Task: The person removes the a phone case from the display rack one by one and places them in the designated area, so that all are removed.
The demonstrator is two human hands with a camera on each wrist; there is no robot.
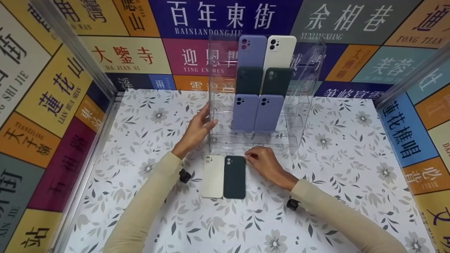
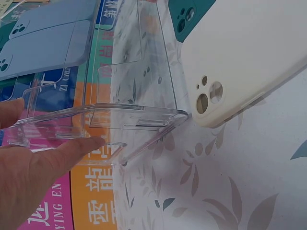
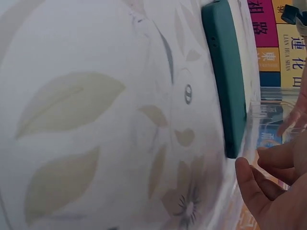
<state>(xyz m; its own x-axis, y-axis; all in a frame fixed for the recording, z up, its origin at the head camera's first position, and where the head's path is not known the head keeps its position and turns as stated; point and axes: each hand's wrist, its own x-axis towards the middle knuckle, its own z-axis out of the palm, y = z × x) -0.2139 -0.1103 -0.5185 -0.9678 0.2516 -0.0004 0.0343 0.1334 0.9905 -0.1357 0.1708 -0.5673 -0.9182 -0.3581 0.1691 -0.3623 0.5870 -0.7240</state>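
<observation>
A clear tiered display stand [image 1: 302, 130] holds phone cases in rows: a purple case [image 1: 252, 52] and a white case [image 1: 280, 52] on top, dark green cases [image 1: 277, 81] in the middle, purple cases [image 1: 243, 114] at the bottom. My left hand [image 1: 197, 131] grips the stand's left side panel, thumb and fingers on either side of its edge. In front lie a cream phone case [image 1: 212, 179] and a dark green phone case [image 1: 235, 177], side by side. My right hand [image 1: 269, 163], fingers loosely curled and holding nothing, is beside the green case's upper right corner.
The stand and loose cases are on a white tabletop [image 1: 334, 168] with a grey leaf and flower print. Colourful printed panels [image 1: 225, 17] rise behind and at both sides, with a metal frame post [image 1: 77, 45] at the left corner.
</observation>
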